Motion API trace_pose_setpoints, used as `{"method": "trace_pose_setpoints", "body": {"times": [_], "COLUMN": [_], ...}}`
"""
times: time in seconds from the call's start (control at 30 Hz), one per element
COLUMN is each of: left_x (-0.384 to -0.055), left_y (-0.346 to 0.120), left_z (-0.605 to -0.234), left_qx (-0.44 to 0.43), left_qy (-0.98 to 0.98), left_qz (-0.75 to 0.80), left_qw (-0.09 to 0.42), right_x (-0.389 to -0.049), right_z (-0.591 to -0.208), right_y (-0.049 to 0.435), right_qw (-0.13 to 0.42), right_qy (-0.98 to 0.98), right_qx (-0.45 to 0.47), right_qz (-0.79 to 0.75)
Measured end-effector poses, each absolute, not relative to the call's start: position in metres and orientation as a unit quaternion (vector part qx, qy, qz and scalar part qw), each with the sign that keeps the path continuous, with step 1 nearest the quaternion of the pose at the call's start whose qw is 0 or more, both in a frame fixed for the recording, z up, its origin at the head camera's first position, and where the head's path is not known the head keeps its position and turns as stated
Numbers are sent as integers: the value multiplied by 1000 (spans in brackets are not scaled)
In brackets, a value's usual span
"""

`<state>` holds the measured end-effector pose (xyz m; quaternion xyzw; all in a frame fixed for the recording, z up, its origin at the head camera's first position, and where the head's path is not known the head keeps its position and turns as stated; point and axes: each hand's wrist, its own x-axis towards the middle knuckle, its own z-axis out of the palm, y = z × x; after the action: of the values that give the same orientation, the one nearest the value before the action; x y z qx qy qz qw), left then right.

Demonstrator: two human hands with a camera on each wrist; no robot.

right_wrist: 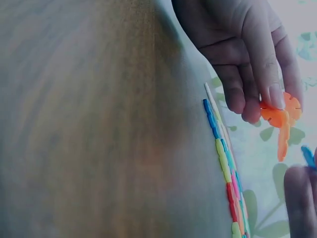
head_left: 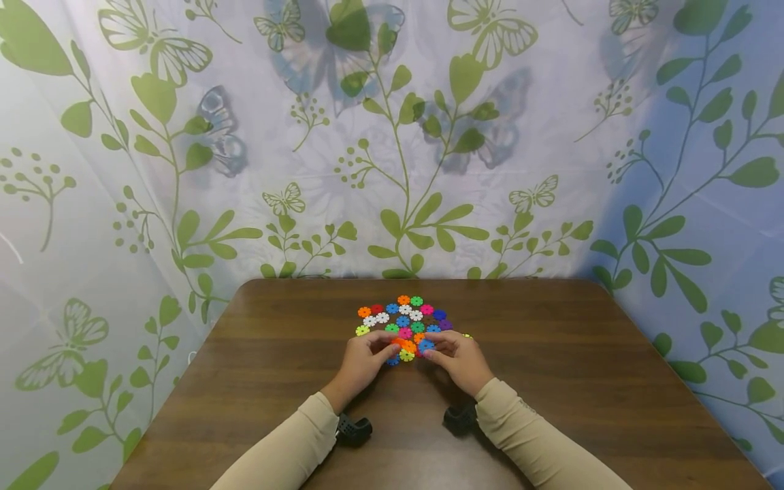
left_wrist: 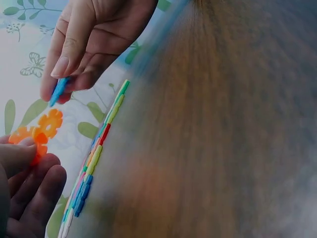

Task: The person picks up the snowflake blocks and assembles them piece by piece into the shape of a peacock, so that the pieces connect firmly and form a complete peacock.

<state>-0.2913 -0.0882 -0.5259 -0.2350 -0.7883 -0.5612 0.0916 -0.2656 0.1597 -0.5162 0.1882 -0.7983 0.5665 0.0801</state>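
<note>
My left hand pinches joined orange flower-shaped discs between thumb and fingers. In the right wrist view, one orange disc has another slotted crosswise into it. A single blue flower-shaped disc is pinched by the thumb and fingertips of my right hand. The two hands face each other over the near part of the spread of discs, and a small gap separates the blue disc from the orange ones in the left wrist view. Part of the orange discs is hidden behind the left fingers.
Loose flower-shaped discs in several colours lie flat beyond and beneath the hands, including a green disc and a purple disc. They rest on a brown wooden table. Behind it hangs a leaf-and-butterfly patterned curtain.
</note>
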Motion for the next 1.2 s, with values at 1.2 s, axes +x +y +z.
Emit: {"method": "trace_pose_setpoints", "body": {"times": [1.2], "left_x": [-289], "left_y": [-85], "left_z": [-525], "left_qx": [-356], "left_qy": [-786], "left_qz": [-480], "left_qw": [155], "right_x": [-265], "right_z": [-515], "right_y": [160], "right_qw": [-30], "right_qy": [-730], "right_qx": [249], "right_qz": [636]}}
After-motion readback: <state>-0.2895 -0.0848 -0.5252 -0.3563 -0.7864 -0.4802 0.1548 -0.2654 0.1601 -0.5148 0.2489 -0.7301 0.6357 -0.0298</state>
